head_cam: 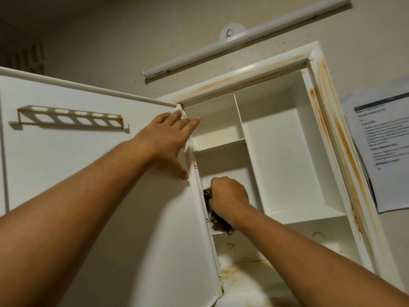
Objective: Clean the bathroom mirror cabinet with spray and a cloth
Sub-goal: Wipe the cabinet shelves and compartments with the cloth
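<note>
Up on wall: white cabinet [283,151] open, rusty orange streaks along frame. Door [77,162] swung out at cabinet's left. Tube light [221,45] above cabinet, printed sheet [380,140] on wall to its right. Left hand [168,138] flat, fingers straight, pressing door near hinge edge. Right hand [228,196] fisted round dark cloth [221,222] in cabinet's lower-left compartment.

Left hand [170,138] flat, right hand [229,196] clenched.
</note>
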### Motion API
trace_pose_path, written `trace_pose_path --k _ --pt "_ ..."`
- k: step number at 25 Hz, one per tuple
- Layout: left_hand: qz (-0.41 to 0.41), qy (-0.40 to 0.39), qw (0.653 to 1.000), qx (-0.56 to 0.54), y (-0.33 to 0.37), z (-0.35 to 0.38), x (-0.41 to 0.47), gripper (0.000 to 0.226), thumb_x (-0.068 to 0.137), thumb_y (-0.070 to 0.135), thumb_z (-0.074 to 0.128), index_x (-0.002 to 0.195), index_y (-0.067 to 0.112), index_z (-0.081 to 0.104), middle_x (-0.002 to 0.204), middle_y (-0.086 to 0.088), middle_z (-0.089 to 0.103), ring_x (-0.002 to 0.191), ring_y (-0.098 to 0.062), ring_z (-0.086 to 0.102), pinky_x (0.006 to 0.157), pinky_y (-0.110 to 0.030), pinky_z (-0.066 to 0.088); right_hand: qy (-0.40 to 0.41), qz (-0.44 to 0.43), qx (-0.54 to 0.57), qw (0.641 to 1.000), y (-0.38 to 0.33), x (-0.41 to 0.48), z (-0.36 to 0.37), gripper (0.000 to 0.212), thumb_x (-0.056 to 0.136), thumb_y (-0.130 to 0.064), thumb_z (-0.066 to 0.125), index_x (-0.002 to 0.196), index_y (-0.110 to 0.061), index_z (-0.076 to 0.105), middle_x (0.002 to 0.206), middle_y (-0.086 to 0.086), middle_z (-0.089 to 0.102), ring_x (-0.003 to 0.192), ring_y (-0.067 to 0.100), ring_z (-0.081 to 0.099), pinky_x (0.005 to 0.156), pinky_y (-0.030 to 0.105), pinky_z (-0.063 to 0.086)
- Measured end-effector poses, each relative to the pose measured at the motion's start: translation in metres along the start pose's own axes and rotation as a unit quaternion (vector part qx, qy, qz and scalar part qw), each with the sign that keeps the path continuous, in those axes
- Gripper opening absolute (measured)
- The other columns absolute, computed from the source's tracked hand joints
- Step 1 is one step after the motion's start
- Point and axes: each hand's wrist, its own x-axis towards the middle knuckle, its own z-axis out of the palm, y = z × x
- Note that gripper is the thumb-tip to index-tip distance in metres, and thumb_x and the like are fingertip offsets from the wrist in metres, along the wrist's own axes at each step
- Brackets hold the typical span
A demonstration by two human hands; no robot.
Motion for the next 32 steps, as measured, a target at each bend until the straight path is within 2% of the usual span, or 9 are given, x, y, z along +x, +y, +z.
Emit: trace_pose_path --k 3,5,11,15,20,22,26,29,32 --pt "0.002 -0.004 1.000 0.010 -0.001 0.001 0.001 0.149 0.062 0.083 0.074 0.160 0.025 -0.022 0.173 -0.006 -0.005 0.158 -0.029 -0.012 0.128 -0.048 -0.002 0.202 -0.063 -0.001 0.977 0.006 0.012 -0.011 0.025 0.094 -0.013 0.070 0.113 -0.016 0.054 0.107 0.004 0.058 0.082 0.025 0.065 0.059 0.030 0.037" --pt "0.004 0.001 1.000 0.007 -0.002 0.001 0.002 0.148 0.063 0.084 0.073 0.160 0.025 -0.021 0.173 -0.006 -0.004 0.158 -0.029 -0.011 0.128 -0.047 -0.003 0.224 -0.085 -0.027 0.970 0.006 0.024 -0.009 0.030 0.092 -0.011 0.071 0.116 -0.015 0.053 0.109 0.008 0.058 0.086 0.027 0.066 0.058 0.032 0.039" --pt "0.004 0.015 1.000 0.019 -0.002 0.007 0.002 0.148 0.062 0.087 0.070 0.160 0.025 -0.022 0.173 -0.006 -0.002 0.158 -0.029 -0.010 0.129 -0.048 -0.001 0.201 0.061 0.220 0.953 0.002 0.046 0.023 0.026 0.092 -0.012 0.070 0.116 -0.018 0.060 0.112 0.004 0.058 0.100 0.027 0.061 0.080 0.038 0.056" --pt "-0.002 0.025 0.999 0.029 0.002 0.007 0.002 0.147 0.063 0.088 0.069 0.159 0.025 -0.024 0.173 -0.006 -0.001 0.158 -0.029 -0.009 0.129 -0.048 0.001 0.123 -0.084 0.122 0.981 0.014 0.046 0.025 0.039 0.091 -0.006 0.060 0.127 -0.022 0.062 0.113 0.005 0.060 0.096 0.029 0.061 0.075 0.036 0.051" --pt "0.001 0.023 1.000 0.021 0.002 0.004 -0.001 0.149 0.061 0.089 0.069 0.160 0.024 -0.022 0.173 -0.008 -0.002 0.158 -0.030 -0.009 0.129 -0.048 0.000 -0.171 -0.190 -0.077 0.964 0.040 -0.003 0.019 0.021 0.088 -0.012 0.069 0.108 -0.020 0.070 0.098 0.001 0.062 0.088 0.025 0.065 0.065 0.033 0.045" --pt "-0.008 0.023 0.999 0.024 0.007 0.007 -0.001 0.150 0.060 0.089 0.070 0.160 0.024 -0.021 0.172 -0.010 -0.003 0.158 -0.032 -0.010 0.129 -0.049 0.000 -0.131 -0.186 -0.086 0.970 0.033 -0.001 -0.002 0.014 0.091 -0.013 0.067 0.104 -0.017 0.069 0.097 0.003 0.063 0.086 0.025 0.063 0.067 0.034 0.046" --pt "-0.012 0.033 0.998 0.045 0.007 0.013 0.001 0.152 0.057 0.091 0.068 0.161 0.023 -0.019 0.172 -0.013 -0.002 0.158 -0.034 -0.009 0.128 -0.051 0.002 0.139 -0.156 -0.076 0.975 0.029 0.017 -0.015 0.038 0.086 -0.006 0.075 0.120 -0.013 0.059 0.115 0.010 0.058 0.097 0.028 0.059 0.068 0.034 0.045" --pt "-0.013 0.038 0.998 0.045 0.007 0.016 0.003 0.152 0.057 0.092 0.067 0.160 0.023 -0.020 0.172 -0.013 -0.001 0.158 -0.035 -0.009 0.128 -0.052 0.003 0.035 -0.169 -0.036 0.984 0.029 -0.001 0.022 0.042 0.087 -0.004 0.071 0.126 -0.012 0.059 0.121 0.009 0.057 0.103 0.029 0.058 0.074 0.036 0.049" --pt "-0.010 0.043 0.998 0.050 0.006 0.018 0.003 0.152 0.056 0.093 0.065 0.160 0.023 -0.020 0.172 -0.012 0.002 0.158 -0.035 -0.007 0.128 -0.052 0.004 -0.109 -0.168 -0.045 0.979 0.033 -0.007 0.028 0.033 0.085 -0.002 0.068 0.117 -0.011 0.062 0.104 0.006 0.061 0.097 0.029 0.063 0.070 0.034 0.047"
